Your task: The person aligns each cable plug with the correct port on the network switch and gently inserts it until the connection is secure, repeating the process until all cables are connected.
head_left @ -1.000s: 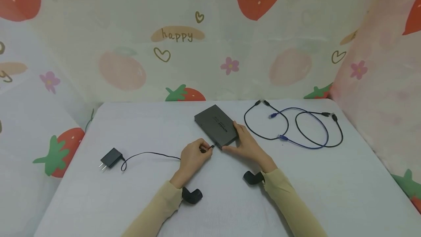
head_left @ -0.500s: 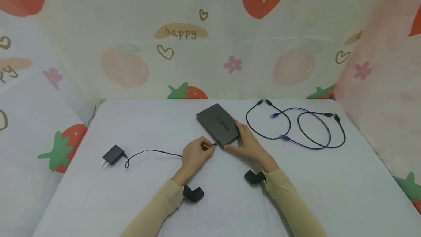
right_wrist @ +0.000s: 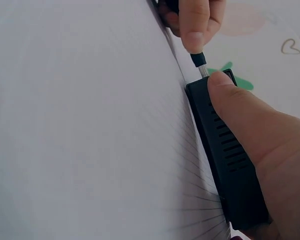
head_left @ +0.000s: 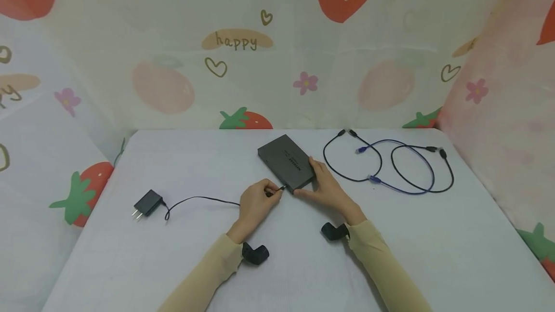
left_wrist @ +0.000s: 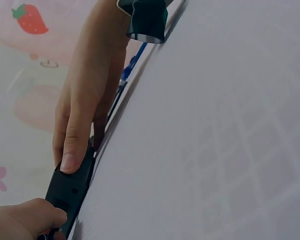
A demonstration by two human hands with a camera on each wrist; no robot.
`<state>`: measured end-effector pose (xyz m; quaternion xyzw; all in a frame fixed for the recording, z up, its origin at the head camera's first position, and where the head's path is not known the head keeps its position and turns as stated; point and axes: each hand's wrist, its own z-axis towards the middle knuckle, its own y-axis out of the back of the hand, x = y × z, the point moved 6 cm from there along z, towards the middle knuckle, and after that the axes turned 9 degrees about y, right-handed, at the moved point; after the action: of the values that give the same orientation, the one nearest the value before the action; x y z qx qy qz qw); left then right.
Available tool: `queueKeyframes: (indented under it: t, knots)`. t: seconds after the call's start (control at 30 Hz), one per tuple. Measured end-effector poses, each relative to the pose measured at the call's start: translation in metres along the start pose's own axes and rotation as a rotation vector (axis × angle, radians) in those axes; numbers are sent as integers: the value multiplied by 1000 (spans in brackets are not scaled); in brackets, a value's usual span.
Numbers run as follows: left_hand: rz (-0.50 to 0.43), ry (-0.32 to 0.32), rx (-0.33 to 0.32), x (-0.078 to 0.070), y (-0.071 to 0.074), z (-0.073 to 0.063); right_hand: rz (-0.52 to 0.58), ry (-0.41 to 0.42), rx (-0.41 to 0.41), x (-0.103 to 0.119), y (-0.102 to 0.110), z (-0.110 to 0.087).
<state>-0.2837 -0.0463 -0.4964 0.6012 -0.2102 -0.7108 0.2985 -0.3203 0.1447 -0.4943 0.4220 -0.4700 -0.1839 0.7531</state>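
Note:
A dark grey NETGEAR network switch (head_left: pixel 287 162) lies at an angle on the white table. My right hand (head_left: pixel 327 191) grips its near right corner, thumb on the vented side (right_wrist: pixel 232 145) and fingers on the far edge. With thumb and fingertips, my left hand (head_left: pixel 257 201) pinches the black plug (right_wrist: pixel 198 60) of a power cord. Its silver barrel reaches the switch's end; whether the tip is inside I cannot tell. The thin cord (head_left: pixel 204 197) runs left from under this hand to a black power adapter (head_left: pixel 148 203), whose prongs point toward the lower left.
Right of the switch lie two black cables (head_left: pixel 352 180) (head_left: pixel 452 172) and a blue network cable (head_left: pixel 427 158), looped over each other. Black curved pieces (head_left: pixel 256 254) sit at both wrists. Printed cloth walls (head_left: pixel 325 105) stand behind and beside the table.
The head view shifts slightly. Both hands, the plug and the switch keep nearly the same places relative to each other.

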Motion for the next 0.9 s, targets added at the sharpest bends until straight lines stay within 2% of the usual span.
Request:
queueKeyframes:
  t: [0.23, 0.5, 0.9]
  knots:
    - [9, 9, 9, 1, 1, -1, -2, 0, 7, 2, 0, 0]
    - [-27, -7, 1, 0, 1, -1, -5, 5, -2, 3, 1, 0]
    - [-34, -19, -5, 0, -1, 2, -25, -8, 1, 1, 0, 0]
